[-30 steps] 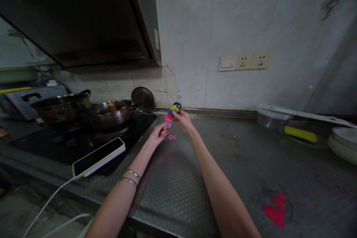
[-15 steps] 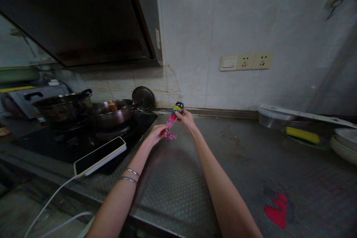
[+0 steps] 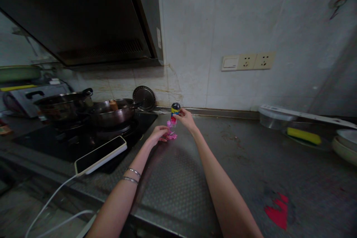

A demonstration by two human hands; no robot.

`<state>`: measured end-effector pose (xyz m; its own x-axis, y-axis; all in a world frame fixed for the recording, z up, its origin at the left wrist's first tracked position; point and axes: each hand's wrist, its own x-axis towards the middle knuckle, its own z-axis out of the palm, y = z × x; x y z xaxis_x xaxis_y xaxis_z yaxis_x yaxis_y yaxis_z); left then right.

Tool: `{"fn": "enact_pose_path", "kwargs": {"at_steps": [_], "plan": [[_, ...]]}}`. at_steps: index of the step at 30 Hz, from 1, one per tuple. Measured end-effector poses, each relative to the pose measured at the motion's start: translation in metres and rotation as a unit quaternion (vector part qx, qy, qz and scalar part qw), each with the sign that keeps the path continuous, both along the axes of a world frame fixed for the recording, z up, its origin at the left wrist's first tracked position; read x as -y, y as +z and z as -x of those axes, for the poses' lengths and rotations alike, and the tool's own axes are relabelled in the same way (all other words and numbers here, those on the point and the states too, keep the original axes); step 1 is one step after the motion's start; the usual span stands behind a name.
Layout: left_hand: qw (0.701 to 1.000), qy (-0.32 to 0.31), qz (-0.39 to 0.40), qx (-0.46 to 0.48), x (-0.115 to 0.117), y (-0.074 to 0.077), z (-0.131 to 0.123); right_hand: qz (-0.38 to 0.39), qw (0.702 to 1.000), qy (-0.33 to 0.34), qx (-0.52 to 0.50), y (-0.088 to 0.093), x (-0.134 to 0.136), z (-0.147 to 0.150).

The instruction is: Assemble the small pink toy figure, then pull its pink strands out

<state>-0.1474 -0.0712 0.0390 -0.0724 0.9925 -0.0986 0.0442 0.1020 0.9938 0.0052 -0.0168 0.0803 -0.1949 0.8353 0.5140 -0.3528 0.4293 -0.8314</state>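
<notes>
My right hand (image 3: 184, 118) grips a small rounded container (image 3: 175, 109) with a dark, shiny top and bands of yellow, blue and red. It stands nearly upright just above the steel counter, its red end downward. Below and left of it, my left hand (image 3: 159, 135) has its fingers closed on a bunch of pink strands (image 3: 172, 136). Some strands reach up to the container's lower end, and others hang or lie by the fingertips. How the strands join the container is too small to make out.
Left of my hands, a frying pan (image 3: 117, 114) and a pot (image 3: 60, 106) sit on the black cooktop (image 3: 145, 122). A cabled phone (image 3: 102, 155) lies at its front. To the right are a clear bowl (image 3: 275, 118), a yellow sponge (image 3: 304, 136) and a red patch (image 3: 277, 212).
The container has swung from a slant to nearly upright and shifted slightly left. My left hand has dropped a little, with more pink strands bunched beside its fingers.
</notes>
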Motion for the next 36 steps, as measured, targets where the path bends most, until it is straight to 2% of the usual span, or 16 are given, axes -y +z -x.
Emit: {"fn": "enact_pose_path", "kwargs": {"at_steps": [7,15,24,27,32,36], "plan": [[0.997,0.004,-0.014,0.072,-0.003,0.0,-0.004,0.017,0.999,0.01,-0.036,-0.004,-0.003,0.001],[0.99,-0.002,-0.022,0.138,0.003,0.003,-0.017,0.089,0.993,0.017,-0.073,-0.017,-0.01,0.003],[0.998,0.027,-0.007,0.06,0.001,0.006,-0.011,0.191,0.969,0.032,-0.152,-0.025,-0.009,0.003],[0.998,0.03,-0.004,0.047,0.002,0.009,-0.009,0.209,0.964,0.04,-0.161,-0.029,-0.01,0.003],[0.997,0.059,-0.051,0.006,0.003,0.014,-0.008,0.225,0.959,0.045,-0.164,-0.034,-0.012,0.001],[0.998,0.054,-0.044,0.009,0.004,0.014,-0.008,0.242,0.959,0.032,-0.146,-0.036,-0.012,-0.001]]}}
